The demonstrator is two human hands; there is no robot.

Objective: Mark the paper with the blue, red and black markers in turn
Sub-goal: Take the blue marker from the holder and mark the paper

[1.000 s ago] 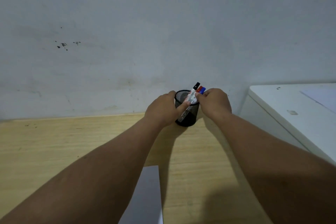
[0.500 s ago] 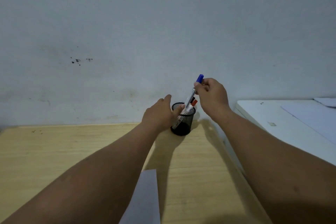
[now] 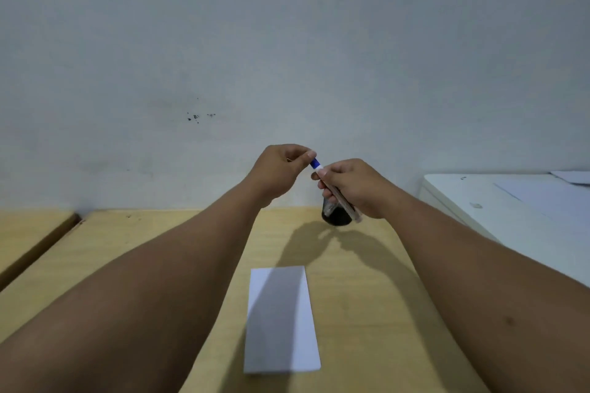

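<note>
- Your right hand [image 3: 354, 187] is wrapped around the barrel of the slim blue-capped marker [image 3: 335, 191], held tilted in the air.
- Your left hand [image 3: 281, 169] pinches its blue cap [image 3: 315, 163] between thumb and fingertip.
- The black mesh pen cup [image 3: 335, 217] sits just behind, partly hidden.
- The white rectangular paper [image 3: 281, 319] lies nearer you on the pale wooden desk [image 3: 367, 297].

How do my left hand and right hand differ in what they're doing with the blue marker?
The right hand wraps the barrel of the blue marker, while the left hand only pinches its blue cap with fingertips. The left hand sits higher; the right is lower, in front of the black pen cup. Both touch the same marker.
</note>
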